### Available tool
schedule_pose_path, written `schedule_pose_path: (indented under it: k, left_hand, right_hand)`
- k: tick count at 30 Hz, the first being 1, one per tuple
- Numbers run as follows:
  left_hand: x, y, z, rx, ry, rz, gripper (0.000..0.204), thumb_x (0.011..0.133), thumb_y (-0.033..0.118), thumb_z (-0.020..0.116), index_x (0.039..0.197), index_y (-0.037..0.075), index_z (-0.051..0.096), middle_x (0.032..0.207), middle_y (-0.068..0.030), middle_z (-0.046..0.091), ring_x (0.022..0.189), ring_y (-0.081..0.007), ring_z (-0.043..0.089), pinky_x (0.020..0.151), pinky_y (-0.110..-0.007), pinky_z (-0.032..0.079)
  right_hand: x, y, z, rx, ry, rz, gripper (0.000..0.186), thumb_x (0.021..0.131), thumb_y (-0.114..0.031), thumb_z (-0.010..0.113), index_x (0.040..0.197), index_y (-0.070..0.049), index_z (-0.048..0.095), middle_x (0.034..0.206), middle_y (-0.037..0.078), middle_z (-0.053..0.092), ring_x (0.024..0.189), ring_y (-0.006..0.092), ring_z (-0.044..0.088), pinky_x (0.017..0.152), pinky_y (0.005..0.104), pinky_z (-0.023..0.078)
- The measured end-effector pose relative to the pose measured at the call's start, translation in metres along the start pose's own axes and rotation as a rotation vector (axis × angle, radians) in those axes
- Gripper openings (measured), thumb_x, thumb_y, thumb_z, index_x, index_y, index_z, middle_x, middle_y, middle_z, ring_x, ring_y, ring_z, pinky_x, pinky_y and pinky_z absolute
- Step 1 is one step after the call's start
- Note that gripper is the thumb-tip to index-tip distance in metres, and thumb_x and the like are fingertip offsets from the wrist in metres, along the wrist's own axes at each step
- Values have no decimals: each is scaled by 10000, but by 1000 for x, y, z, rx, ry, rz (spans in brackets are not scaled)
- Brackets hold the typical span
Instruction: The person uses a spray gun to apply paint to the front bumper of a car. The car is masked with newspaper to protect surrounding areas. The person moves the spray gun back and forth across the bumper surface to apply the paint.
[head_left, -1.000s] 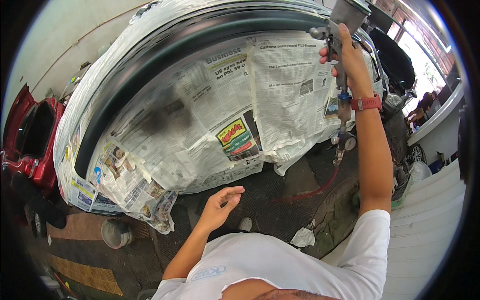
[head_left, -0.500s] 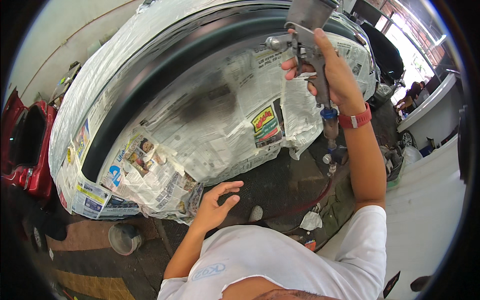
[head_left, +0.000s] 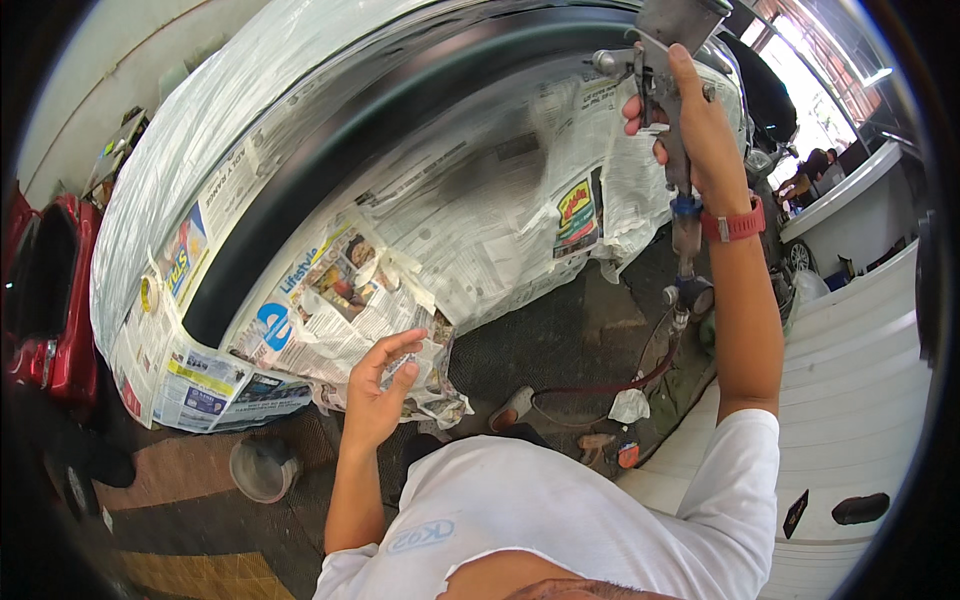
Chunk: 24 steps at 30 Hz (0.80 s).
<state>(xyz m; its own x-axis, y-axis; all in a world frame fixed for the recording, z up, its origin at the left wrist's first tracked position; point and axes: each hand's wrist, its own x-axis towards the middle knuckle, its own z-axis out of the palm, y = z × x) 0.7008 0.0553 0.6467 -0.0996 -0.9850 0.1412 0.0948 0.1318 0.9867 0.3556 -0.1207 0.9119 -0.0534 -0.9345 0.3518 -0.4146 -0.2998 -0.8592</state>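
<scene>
A metal paint spray gun (head_left: pixel 676 150) is held upright in my right hand (head_left: pixel 712 140), its grey cup at the top and its nozzle toward the left. My right fingers wrap round the handle, near the trigger. The gun points along a black curved strip of car body, perhaps a fender edge (head_left: pixel 300 205), framed by masking newspaper (head_left: pixel 480 235). Grey overspray darkens part of that paper. My left hand (head_left: pixel 376 392) hangs in front of the lower newspaper with thumb and fingers apart, holding nothing. Whether the trigger is pulled cannot be made out.
A dark red air hose (head_left: pixel 640 382) runs from the gun down to the floor. Near my left side stands a bucket (head_left: pixel 264 468). A red car (head_left: pixel 72 300) with an open hatch is at the far left, and a white panelled surface (head_left: pixel 850 400) lies along my right.
The spray gun and my right hand have shifted to the right in the view. My left hand has moved left and up, now over the newspaper. The whole view has turned slightly.
</scene>
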Motion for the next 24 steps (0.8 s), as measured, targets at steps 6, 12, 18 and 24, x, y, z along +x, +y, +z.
schedule_pose_path:
  k: [6,12,18,24]
  left_hand:
    - [-12,-13,-15,-38,9,16,413,1054,230,696,1395,1,661,1361,-119,714,1252,-229,656,1124,-393,467]
    - [-18,-14,-23,-58,8,-3,399,1055,205,689,1397,0,661,1363,-113,714,1251,-222,659,1111,-382,477]
    - [-18,-15,-31,-50,12,-1,404,1055,202,687,1399,-7,655,1368,-119,709,1250,-220,655,1114,-384,475]
    - [-13,-22,-34,-67,-16,3,446,1052,261,706,1396,-18,651,1379,-128,702,1242,-219,644,1116,-390,466]
  right_hand:
    - [-46,-26,65,68,-174,49,658,1100,-636,458,1140,-29,709,822,74,738,690,114,707,440,230,460]
    - [-74,-41,101,-16,-394,55,679,1103,-639,448,1180,-22,722,820,52,736,668,86,673,457,225,475]
    - [-76,-67,118,94,-511,27,685,1105,-637,441,1296,-28,688,854,83,756,685,96,692,452,219,473]
    - [-40,-71,82,-72,-312,4,683,1085,-671,447,1223,-50,695,845,91,760,724,111,725,437,213,455]
